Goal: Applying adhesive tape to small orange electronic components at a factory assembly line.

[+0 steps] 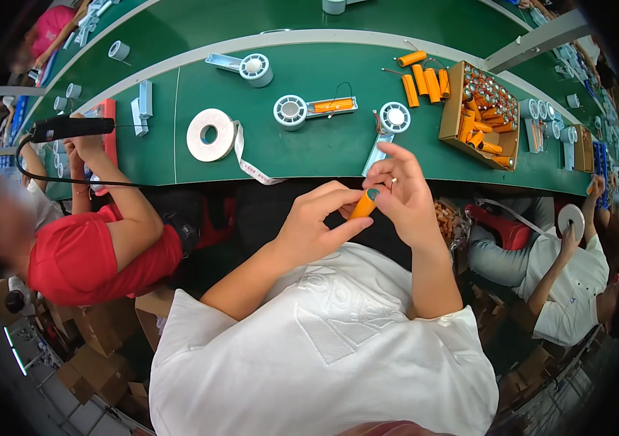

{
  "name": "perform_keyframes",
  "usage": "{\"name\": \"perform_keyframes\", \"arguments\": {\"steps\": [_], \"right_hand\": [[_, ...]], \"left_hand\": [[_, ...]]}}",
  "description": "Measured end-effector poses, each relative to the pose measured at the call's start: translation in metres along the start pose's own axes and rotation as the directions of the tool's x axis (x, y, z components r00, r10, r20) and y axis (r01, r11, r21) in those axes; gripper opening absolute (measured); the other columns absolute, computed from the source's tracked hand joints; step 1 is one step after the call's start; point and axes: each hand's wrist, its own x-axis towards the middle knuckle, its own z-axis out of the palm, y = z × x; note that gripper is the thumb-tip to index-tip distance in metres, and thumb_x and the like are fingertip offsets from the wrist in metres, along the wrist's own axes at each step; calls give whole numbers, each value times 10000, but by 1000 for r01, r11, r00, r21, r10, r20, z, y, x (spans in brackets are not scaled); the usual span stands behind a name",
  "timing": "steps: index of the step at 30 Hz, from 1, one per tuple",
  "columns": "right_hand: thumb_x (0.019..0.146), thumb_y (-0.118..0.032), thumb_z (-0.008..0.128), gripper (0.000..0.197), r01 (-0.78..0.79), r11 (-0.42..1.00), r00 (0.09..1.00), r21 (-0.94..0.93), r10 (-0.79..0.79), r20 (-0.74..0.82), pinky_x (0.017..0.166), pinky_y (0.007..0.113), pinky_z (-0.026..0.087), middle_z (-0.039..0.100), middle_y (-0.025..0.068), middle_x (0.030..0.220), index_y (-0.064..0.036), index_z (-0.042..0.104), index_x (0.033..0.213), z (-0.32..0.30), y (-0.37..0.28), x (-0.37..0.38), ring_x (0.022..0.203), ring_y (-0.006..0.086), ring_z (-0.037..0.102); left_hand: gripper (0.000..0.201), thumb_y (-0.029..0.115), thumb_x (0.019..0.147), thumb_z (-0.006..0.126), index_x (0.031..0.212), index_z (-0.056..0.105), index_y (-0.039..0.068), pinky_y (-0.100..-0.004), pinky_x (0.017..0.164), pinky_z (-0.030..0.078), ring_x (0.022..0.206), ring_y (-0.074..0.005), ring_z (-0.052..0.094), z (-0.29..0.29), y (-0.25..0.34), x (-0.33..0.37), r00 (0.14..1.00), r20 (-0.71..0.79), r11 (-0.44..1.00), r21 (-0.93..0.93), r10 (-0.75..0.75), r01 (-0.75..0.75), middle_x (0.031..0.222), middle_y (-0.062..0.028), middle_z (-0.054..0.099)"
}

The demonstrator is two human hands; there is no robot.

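My left hand (316, 221) holds an orange cylindrical battery cell (362, 206) between thumb and fingers, just off the table's near edge. The battery is tilted, its greenish end facing up and to the right. Close against that end is my right hand (407, 200), thumb and fingers bent together and the index finger raised. Whatever lies between the right fingertips is too small to make out. Just beyond the right hand, a pale handheld-fan housing (395, 118) lies with its open handle toward me. Left of it, another fan housing (290, 111) has an orange battery (333, 105) in its handle.
A white tape roll (210, 135) lies left on the green table (251, 163), its loose strip reaching the near edge. Behind is another fan housing (255, 69). Loose batteries (433, 83) lie beside a filled cardboard box (452, 109) at right. Co-workers sit on both sides.
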Motion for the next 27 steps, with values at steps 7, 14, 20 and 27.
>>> {"name": "perform_keyframes", "arguments": {"steps": [7, 14, 20, 27], "right_hand": [[941, 61, 627, 469, -43, 992, 993, 115, 30, 118, 855, 262, 478, 599, 53, 891, -24, 524, 1390, 12, 1, 8, 884, 130, 570], [928, 66, 642, 483, -82, 953, 989, 292, 41, 142, 664, 203, 434, 591, 46, 878, -12, 532, 1392, 24, -14, 9, 698, 101, 517], [870, 95, 686, 481, 57, 939, 959, -340, 43, 280, 554, 166, 361, 616, 59, 936, -40, 592, 1322, 55, -30, 6, 610, 65, 434], [777, 176, 719, 522, 241, 705, 960, -667, -71, 272, 547, 167, 353, 663, 79, 1028, -72, 654, 1232, 73, -10, 14, 617, 44, 427]], "left_hand": [[365, -32, 832, 824, 1180, 715, -34, -254, 764, 546, 825, -166, 638, -14, 11, -2, 1000, -19, 999, -43, 14, -14, 991, -97, 679], [319, -35, 866, 788, 1175, 712, -53, -243, 752, 540, 809, -141, 620, -28, 11, -8, 991, -114, 988, -142, -71, 54, 1033, -85, 662], [293, -37, 889, 770, 1175, 706, -60, -234, 752, 541, 833, -134, 632, -44, -2, -10, 979, -143, 928, -362, -148, 87, 1142, -100, 631], [258, -23, 913, 756, 1162, 706, -70, -227, 749, 542, 857, -139, 654, -54, -11, -12, 953, -218, 874, -478, -212, 85, 1246, -113, 598]]}}
